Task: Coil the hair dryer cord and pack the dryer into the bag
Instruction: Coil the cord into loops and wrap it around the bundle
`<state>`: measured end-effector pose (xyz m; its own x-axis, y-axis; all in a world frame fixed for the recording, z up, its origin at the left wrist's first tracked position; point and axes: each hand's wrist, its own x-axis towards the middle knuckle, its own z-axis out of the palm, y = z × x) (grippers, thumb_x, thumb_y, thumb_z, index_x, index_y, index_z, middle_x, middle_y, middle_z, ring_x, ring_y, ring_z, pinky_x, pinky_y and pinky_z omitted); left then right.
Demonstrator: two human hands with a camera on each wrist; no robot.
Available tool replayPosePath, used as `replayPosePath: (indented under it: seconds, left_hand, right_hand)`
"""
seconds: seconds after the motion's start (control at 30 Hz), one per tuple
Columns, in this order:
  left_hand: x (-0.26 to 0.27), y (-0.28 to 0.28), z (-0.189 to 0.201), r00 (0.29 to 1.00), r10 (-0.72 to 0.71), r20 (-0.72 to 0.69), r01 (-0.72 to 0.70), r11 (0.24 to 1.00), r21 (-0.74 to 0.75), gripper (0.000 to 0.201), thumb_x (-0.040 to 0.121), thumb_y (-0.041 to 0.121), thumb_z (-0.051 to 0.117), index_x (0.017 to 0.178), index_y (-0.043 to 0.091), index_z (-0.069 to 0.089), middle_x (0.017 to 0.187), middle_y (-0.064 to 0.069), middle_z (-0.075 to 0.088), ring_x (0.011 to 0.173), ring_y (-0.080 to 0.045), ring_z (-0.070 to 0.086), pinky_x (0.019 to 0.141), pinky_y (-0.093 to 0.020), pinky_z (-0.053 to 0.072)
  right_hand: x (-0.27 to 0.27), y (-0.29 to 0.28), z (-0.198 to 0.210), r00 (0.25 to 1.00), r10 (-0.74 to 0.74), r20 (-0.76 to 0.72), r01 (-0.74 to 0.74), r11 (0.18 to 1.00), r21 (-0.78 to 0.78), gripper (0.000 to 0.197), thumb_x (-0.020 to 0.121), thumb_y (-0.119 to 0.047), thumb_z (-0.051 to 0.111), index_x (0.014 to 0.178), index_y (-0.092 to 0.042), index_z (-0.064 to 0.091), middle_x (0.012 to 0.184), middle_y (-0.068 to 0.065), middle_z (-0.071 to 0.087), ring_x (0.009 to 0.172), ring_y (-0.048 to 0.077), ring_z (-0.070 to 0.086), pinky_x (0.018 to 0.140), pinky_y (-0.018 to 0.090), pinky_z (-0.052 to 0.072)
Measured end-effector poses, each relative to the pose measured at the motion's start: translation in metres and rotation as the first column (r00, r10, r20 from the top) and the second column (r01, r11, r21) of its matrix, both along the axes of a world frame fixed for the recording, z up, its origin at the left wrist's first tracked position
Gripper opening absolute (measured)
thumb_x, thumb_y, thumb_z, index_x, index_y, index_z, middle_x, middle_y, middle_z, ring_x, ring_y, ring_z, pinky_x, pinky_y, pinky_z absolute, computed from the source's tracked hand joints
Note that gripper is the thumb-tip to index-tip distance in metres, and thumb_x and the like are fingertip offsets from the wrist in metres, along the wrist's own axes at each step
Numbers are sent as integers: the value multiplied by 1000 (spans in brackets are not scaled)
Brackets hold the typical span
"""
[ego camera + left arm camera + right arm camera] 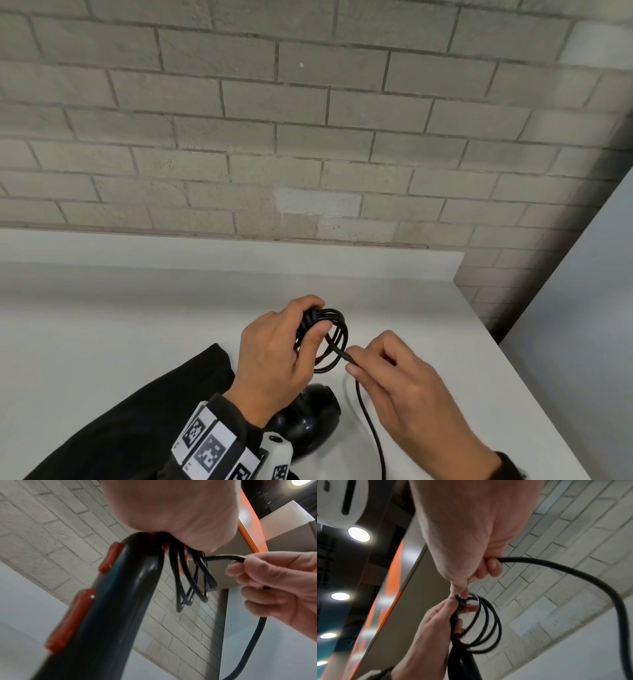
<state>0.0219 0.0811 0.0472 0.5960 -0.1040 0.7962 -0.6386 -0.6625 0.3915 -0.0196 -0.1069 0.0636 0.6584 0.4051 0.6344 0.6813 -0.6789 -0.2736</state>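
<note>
My left hand [313,318] grips several loops of the black cord coil [334,339] together with the end of the hair dryer's handle [111,601], which is black with red buttons. The dryer's black body [311,421] hangs below that wrist, over the table. Just right of the coil, my right hand [351,359] pinches the free cord [368,421] between thumb and forefinger. From there the cord runs down off the bottom of the head view. The coil [488,622] and loose cord [573,572] also show in the right wrist view. The black bag [137,411] lies flat at the lower left.
The white table [102,325] meets a grey brick wall [308,137] behind a low white ledge. The table's right edge [513,377] runs diagonally close to my right hand. A pale panel [599,308] stands beyond it.
</note>
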Motion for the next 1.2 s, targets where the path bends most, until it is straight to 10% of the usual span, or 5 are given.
replayPosePath:
  seconds: [0.5, 0.8, 1.2]
  left_hand:
    - [-4, 3, 1, 977, -212, -5, 212, 976, 57, 45, 99, 59, 35, 114, 21, 53, 71, 9, 65, 55, -14, 59, 53, -32, 48]
    - [-3, 0, -6, 977, -202, 73, 204, 979, -28, 39, 95, 54, 53, 109, 18, 56, 76, 7, 70, 59, -15, 64, 52, -34, 51]
    - [-10, -5, -7, 942, -327, 74, 335, 922, -192, 47, 95, 48, 54, 124, 12, 44, 90, 16, 67, 75, 8, 64, 63, -15, 52]
  right_hand:
    - [19, 18, 38, 945, 267, -192, -163, 887, 432, 11, 89, -17, 67, 95, -17, 76, 75, -5, 56, 65, 6, 54, 64, 9, 39]
    - [18, 31, 30, 900, 308, -308, -16, 730, 683, 5, 85, -22, 72, 87, -24, 77, 87, -2, 74, 87, 21, 69, 78, 30, 54]
    - [18, 32, 32, 809, 417, -415, 104, 593, 799, 12, 72, -22, 77, 78, -12, 75, 68, 4, 71, 60, 13, 64, 54, 26, 49]
